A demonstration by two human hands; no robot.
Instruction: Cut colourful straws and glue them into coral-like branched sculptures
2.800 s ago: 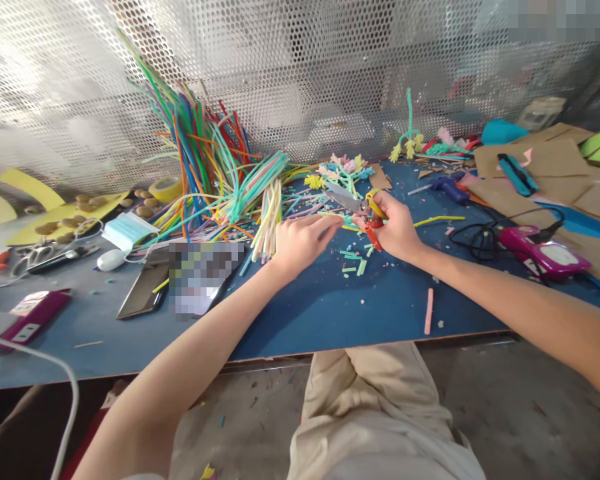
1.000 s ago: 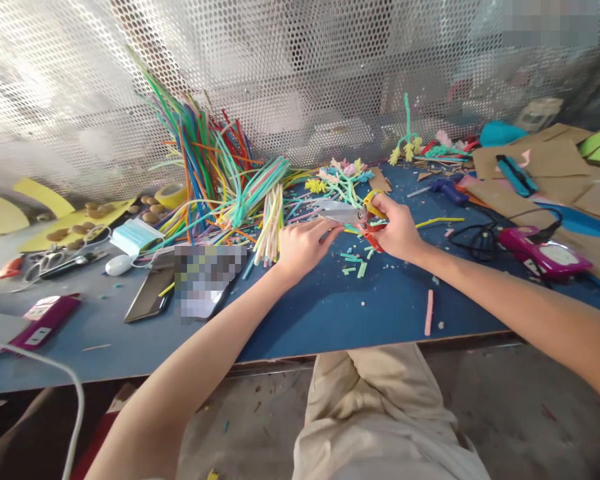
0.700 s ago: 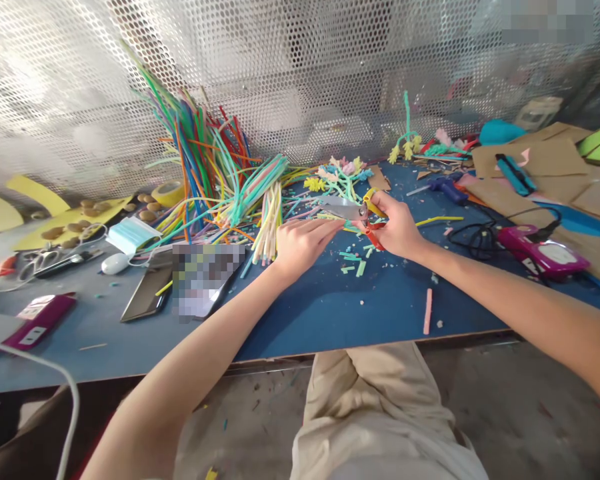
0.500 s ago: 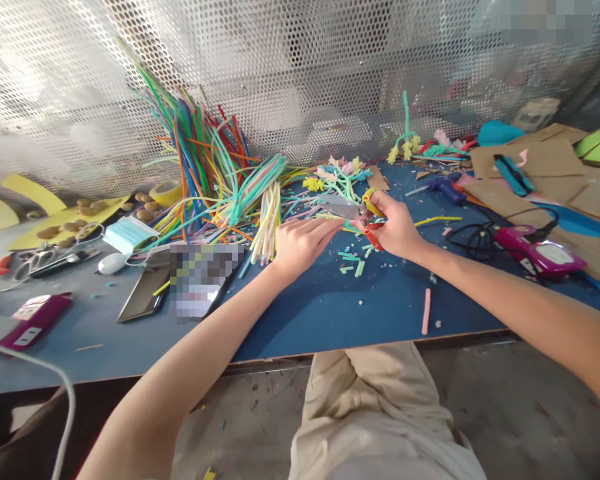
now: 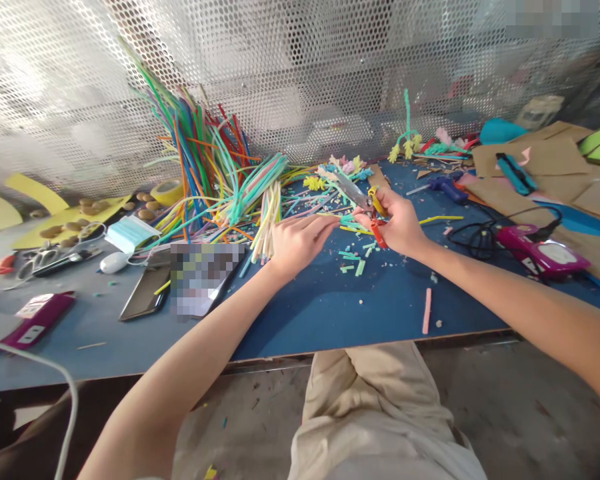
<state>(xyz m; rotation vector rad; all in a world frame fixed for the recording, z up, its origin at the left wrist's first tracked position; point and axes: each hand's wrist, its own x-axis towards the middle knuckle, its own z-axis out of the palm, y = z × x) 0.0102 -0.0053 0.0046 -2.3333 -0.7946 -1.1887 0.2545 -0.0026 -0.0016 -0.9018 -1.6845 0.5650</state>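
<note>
My right hand (image 5: 397,223) is closed on a pair of scissors (image 5: 363,197) with yellow and orange handles, blades pointing up and to the left. My left hand (image 5: 295,240) is closed in a pinch just left of the scissors, holding a thin yellow-green pipe cleaner (image 5: 350,229) that runs toward the right hand. Short cut teal and green pieces (image 5: 355,263) lie on the blue table (image 5: 305,313) below both hands. A big pile of coloured pipe cleaners (image 5: 215,180) rises behind the left hand.
A phone (image 5: 143,297), a face mask (image 5: 127,233), a white mouse (image 5: 113,262), grey scissors (image 5: 40,257) and tape roll (image 5: 165,191) lie left. A magenta glue gun (image 5: 543,250) with black cord, cardboard (image 5: 545,160) and a blue tool (image 5: 447,189) lie right. Perforated metal panel (image 5: 300,80) backs the table.
The scissors have swung from lying nearly level to pointing up and left, away from my left hand's fingers. Both hands stay in about the same spot.
</note>
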